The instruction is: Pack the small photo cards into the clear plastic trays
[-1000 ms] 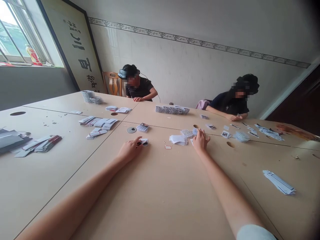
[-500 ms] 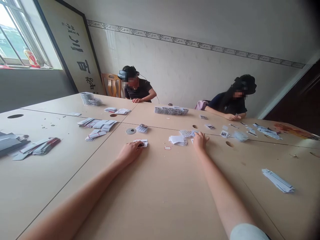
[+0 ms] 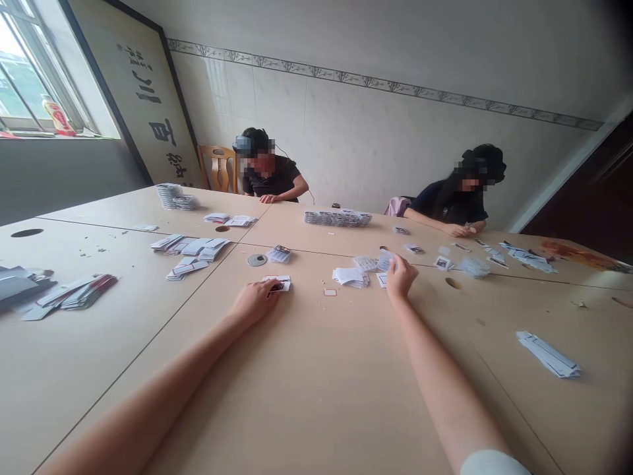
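My left hand (image 3: 253, 301) lies on the table with its fingers closed over the edge of a small white card with a dark printed picture (image 3: 281, 284). The fingers cover part of that card. Farther right, my right hand (image 3: 401, 277) pinches a translucent plastic sleeve (image 3: 384, 263), tilted up off the table. A white card (image 3: 382, 280) lies just below that hand. Left of it are a loose pile of white papers (image 3: 350, 276) and a small heap of clear sleeves (image 3: 364, 263). A stack of sleeved cards (image 3: 279, 254) stands beyond my left hand.
A red-edged label (image 3: 330, 292) lies between my hands. Paper bundles (image 3: 192, 249) are on the left, with a strip bundle (image 3: 548, 355) at right. Rows of packed cards (image 3: 337, 218) stand at the back. Two people (image 3: 274, 175) sit across the table.
My right hand has lifted and turned slightly, bringing the translucent sleeve up off the pile and uncovering the white card below. My left hand has stayed on its card.
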Action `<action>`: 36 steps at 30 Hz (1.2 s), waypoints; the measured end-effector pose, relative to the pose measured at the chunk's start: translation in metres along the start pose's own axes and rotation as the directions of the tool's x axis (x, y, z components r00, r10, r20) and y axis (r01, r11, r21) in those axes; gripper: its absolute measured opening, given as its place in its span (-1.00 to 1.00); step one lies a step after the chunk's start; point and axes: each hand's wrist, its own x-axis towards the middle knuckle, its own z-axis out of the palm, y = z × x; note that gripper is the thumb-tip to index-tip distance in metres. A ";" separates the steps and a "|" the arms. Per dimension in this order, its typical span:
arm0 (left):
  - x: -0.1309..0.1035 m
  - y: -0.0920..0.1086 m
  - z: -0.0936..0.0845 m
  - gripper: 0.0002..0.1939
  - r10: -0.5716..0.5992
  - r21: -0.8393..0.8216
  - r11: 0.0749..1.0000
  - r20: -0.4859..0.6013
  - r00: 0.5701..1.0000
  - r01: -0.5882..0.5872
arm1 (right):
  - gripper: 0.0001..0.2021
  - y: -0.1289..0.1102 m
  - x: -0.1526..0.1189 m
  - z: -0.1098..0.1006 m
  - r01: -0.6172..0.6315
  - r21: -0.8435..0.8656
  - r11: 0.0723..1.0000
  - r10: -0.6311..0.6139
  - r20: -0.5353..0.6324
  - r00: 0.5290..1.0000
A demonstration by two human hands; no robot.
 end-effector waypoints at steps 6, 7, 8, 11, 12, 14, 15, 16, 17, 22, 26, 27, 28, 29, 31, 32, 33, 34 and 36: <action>-0.001 0.002 -0.001 -0.63 0.007 -0.012 1.000 -0.011 1.000 -0.007 | -0.67 -0.038 -0.028 -0.003 -0.008 0.316 0.949 -0.042 0.152 0.987; -0.001 0.002 -0.001 -0.62 0.011 -0.012 1.000 -0.013 1.000 -0.011 | -0.64 -0.047 -0.037 -0.006 0.003 0.383 0.924 -0.080 0.186 0.979; -0.001 0.002 -0.001 -0.62 0.013 -0.009 1.000 -0.015 1.000 -0.013 | -0.61 -0.056 -0.048 -0.010 0.015 0.446 0.895 -0.128 0.226 0.966; -0.001 0.002 -0.001 -0.62 0.011 0.008 1.000 -0.016 1.000 -0.011 | -0.62 -0.081 -0.080 -0.031 0.055 0.557 0.829 -0.237 0.261 0.936; -0.001 0.002 -0.001 -0.62 0.014 0.012 1.000 -0.016 1.000 -0.014 | -0.67 -0.088 -0.091 -0.039 0.050 0.593 0.804 -0.260 0.274 0.926; -0.001 0.003 0.000 -0.62 0.022 0.015 1.000 -0.014 1.000 -0.022 | -0.75 -0.101 -0.108 -0.054 -0.029 0.639 0.768 -0.259 0.352 0.900; -0.001 0.003 0.000 -0.62 0.023 0.015 1.000 -0.013 1.000 -0.022 | -0.76 -0.105 -0.113 -0.060 -0.083 0.637 0.766 -0.240 0.403 0.883; -0.001 0.003 0.001 -0.62 0.021 0.016 1.000 -0.012 1.000 -0.020 | -0.77 -0.108 -0.117 -0.064 -0.128 0.616 0.778 -0.224 0.462 0.858; -0.001 0.004 0.001 -0.63 0.016 0.017 1.000 -0.012 1.000 -0.016 | -0.78 -0.109 -0.118 -0.066 -0.144 0.587 0.797 -0.210 0.493 0.844; -0.001 0.005 0.001 -0.64 0.008 0.010 1.000 -0.011 1.000 -0.008 | -0.86 -0.102 -0.108 -0.062 -0.037 0.481 0.876 -0.213 0.455 0.865; -0.001 0.005 0.000 -0.63 0.000 0.003 1.000 -0.008 1.000 0.000 | -0.82 -0.097 -0.106 -0.057 0.043 0.459 0.887 -0.276 0.454 0.847; -0.001 0.005 0.000 -0.63 -0.006 0.002 1.000 -0.006 1.000 0.006 | -0.80 -0.097 -0.107 -0.056 0.074 0.450 0.890 -0.297 0.448 0.843; -0.001 0.005 0.001 -0.63 -0.011 0.004 1.000 -0.004 1.000 0.011 | -0.79 -0.097 -0.108 -0.056 0.100 0.437 0.894 -0.311 0.445 0.840; 0.000 0.005 0.001 -0.63 -0.015 0.008 1.000 -0.003 1.000 0.015 | -0.79 -0.097 -0.109 -0.056 0.117 0.423 0.899 -0.319 0.447 0.836; 0.000 0.005 0.001 -0.62 -0.017 0.018 1.000 -0.004 1.000 0.017 | -0.81 -0.096 -0.111 -0.056 0.127 0.396 0.910 -0.316 0.461 0.829; 0.000 0.005 0.001 -0.62 -0.014 0.022 1.000 -0.004 1.000 0.015 | -0.83 -0.096 -0.111 -0.056 0.124 0.388 0.913 -0.312 0.470 0.826; 0.000 0.005 0.001 -0.62 -0.010 0.024 1.000 -0.004 1.000 0.010 | -0.84 -0.096 -0.111 -0.056 0.119 0.385 0.915 -0.308 0.480 0.822; -0.001 0.005 0.001 -0.63 -0.005 0.025 1.000 -0.004 1.000 0.005 | -0.84 -0.096 -0.111 -0.055 0.113 0.385 0.916 -0.306 0.486 0.819; -0.001 0.005 0.001 -0.63 0.000 0.021 1.000 -0.006 1.000 0.000 | -0.85 -0.096 -0.110 -0.055 0.101 0.394 0.913 -0.304 0.495 0.814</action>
